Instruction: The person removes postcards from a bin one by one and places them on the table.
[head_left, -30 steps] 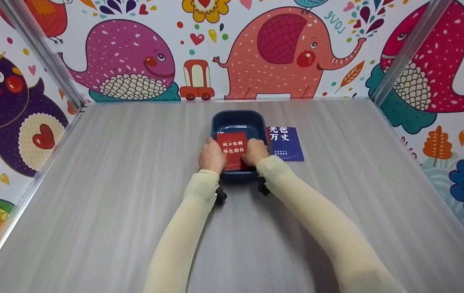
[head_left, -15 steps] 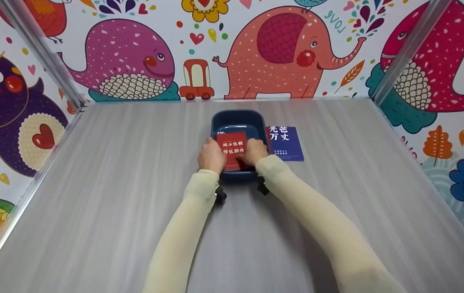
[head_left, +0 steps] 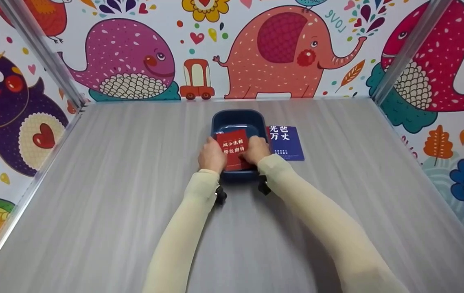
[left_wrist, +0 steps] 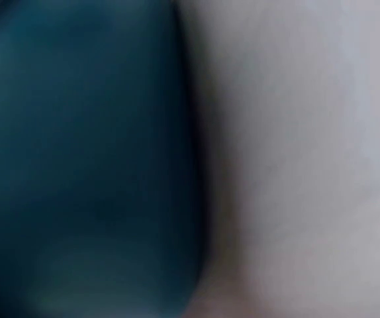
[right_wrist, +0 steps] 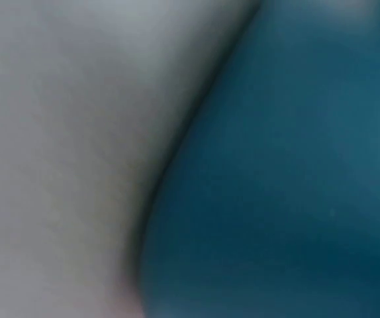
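In the head view a red booklet with white characters lies tilted over the near half of a dark blue plastic basin. My left hand is at the basin's left rim and holds the booklet's left edge, its thumb on the cover. From the right side my right hand pinches the booklet's lower right part, fingers curled. A sliver of something with white lettering shows under the booklet's upper left corner. Both wrist views show the blurred outer wall of the basin close up; the fingertips are hidden there.
A blue booklet with white characters and a red spine lies on the grey wood-grain table, right beside the basin. Walls printed with cartoon animals and metal posts bound the table's back and sides.
The red booklet has turned slightly counterclockwise, its right side shifting up and outward. My right hand has moved a little up and to the right; my left hand stays nearly still.
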Motion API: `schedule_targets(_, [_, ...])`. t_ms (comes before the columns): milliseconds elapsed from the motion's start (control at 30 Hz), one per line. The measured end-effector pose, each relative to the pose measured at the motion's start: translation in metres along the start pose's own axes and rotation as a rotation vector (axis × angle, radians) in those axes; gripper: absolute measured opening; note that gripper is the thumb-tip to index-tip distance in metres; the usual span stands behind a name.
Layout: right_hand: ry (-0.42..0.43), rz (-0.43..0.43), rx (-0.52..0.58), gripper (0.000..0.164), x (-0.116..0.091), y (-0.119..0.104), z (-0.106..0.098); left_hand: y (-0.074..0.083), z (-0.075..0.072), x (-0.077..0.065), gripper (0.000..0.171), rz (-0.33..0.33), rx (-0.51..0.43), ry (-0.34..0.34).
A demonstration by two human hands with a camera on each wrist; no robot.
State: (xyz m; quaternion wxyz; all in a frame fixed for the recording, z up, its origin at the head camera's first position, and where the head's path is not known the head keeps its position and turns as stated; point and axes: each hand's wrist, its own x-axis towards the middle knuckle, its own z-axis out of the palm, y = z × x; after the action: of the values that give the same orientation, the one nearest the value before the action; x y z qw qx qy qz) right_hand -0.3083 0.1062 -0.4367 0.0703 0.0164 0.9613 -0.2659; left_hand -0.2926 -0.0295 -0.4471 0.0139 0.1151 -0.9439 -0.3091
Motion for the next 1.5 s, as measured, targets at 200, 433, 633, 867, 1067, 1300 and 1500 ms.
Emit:
schedule_targets(200, [0.024, -0.013, -0.047, 0.039, 0.000, -0.002, 0.002, -0.001, 0.000, -0.001, 0.041, 0.024, 0.006, 0.022])
schedule_targets(433, [0.026, -0.020, -0.099, 0.039, 0.000, -0.004, 0.005, -0.002, 0.000, 0.000, 0.038, 0.028, -0.001, 0.031])
schedule_targets(633, [0.037, -0.024, -0.030, 0.032, -0.003, -0.004, 0.001, -0.002, 0.000, -0.001, 0.039, 0.036, -0.003, 0.033])
schedule_targets(867, [0.077, 0.026, 0.171, 0.016, 0.000, 0.000, -0.002, -0.002, 0.000, -0.001, 0.039, 0.039, -0.009, 0.037])
schedule_targets(1067, [0.123, 0.020, 0.366, 0.014, 0.003, 0.001, -0.003, 0.000, -0.001, 0.000, 0.042, 0.028, 0.002, 0.013])
schedule_targets(1300, [0.194, 0.005, 0.521, 0.023, 0.003, 0.003, -0.009, 0.000, -0.001, 0.000, 0.045, 0.021, 0.002, -0.017])
schedule_targets(1500, [0.250, 0.040, 0.602, 0.026, 0.005, 0.008, -0.023, -0.001, 0.000, -0.001, 0.041, 0.021, -0.007, 0.006])
